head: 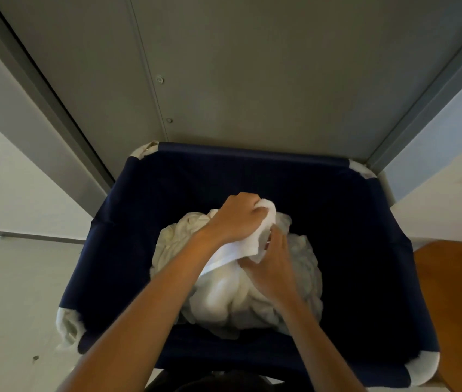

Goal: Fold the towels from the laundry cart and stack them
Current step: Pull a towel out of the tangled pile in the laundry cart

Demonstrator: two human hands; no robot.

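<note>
Head view: left hand [235, 219] fisted around white towel [252, 247], right hand [273, 267] pinching its edge, above towel pile [224, 301] in navy laundry cart [128, 250].

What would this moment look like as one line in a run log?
stage: picking towel | left hand: grips white towel | right hand: pinches same towel | towel pile: inside navy laundry cart

Layout around the laundry cart [105, 264]
Towels [224, 301] lie heaped in the cart, centre. Panel [252, 80] stands behind the cart at 12 o'clock; table [461, 292] sits beside it at 4 o'clock.
</note>
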